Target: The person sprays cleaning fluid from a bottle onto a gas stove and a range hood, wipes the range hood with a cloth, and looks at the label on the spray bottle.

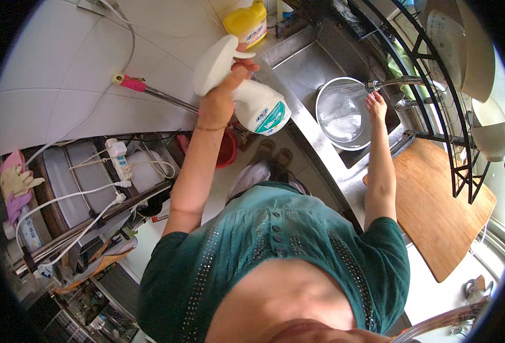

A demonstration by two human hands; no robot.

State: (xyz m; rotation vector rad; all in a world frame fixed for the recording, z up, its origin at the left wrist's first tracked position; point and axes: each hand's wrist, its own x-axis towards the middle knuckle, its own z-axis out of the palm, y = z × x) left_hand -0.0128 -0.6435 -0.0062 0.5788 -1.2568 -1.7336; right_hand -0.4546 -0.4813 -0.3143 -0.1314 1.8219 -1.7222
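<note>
My left hand (222, 92) is wrapped around the neck of a white plastic spray bottle (263, 107) with a green label, tilted, its trigger head near my fingers. At the stainless steel sink (297, 70), my right hand (376, 105) is just below the faucet's spray head (371, 86), its fingers at the nozzle and over the edge of a round bowl; whether they grip either is unclear. Water sprays from the nozzle into this bowl (342, 113), which stands in the sink and holds water.
A yellow jug (247, 23) stands beyond the sink's corner. A black metal dish rack (445, 85) with bowls overhangs the right side. A wooden cutting board (443, 206) lies beside my right arm. On the left are a power strip (121, 158) with cables and a red bucket (226, 150).
</note>
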